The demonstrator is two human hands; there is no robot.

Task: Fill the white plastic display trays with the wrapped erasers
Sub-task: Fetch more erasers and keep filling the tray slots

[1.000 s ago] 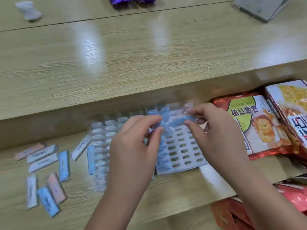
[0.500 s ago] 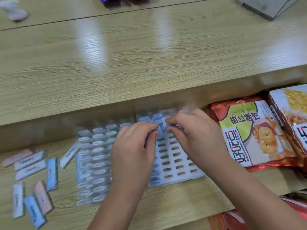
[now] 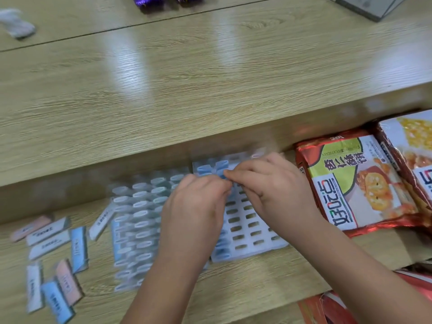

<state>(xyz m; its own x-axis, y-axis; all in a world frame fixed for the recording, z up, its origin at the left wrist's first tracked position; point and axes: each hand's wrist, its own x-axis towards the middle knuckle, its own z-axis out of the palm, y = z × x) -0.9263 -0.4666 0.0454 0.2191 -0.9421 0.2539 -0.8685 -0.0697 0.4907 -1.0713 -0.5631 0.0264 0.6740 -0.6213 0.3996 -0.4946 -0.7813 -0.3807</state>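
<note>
Loose erasers (image 3: 56, 253) lie on the wooden shelf (image 3: 233, 277) (a bit blurry). The left hand (image 3: 194, 206) and right hand (image 3: 273, 190) pinch one blue eraser (image 3: 221, 174) with curled fingertips, over the far rows of the white tray (image 3: 252, 232). Snack bags (image 3: 357, 183) sit beside it. The desk top (image 3: 210, 78) is behind.

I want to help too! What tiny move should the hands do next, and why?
Probably push the blue eraser down into a slot: the left hand and right hand both pinch it over the right tray, where many slots are empty.
</note>
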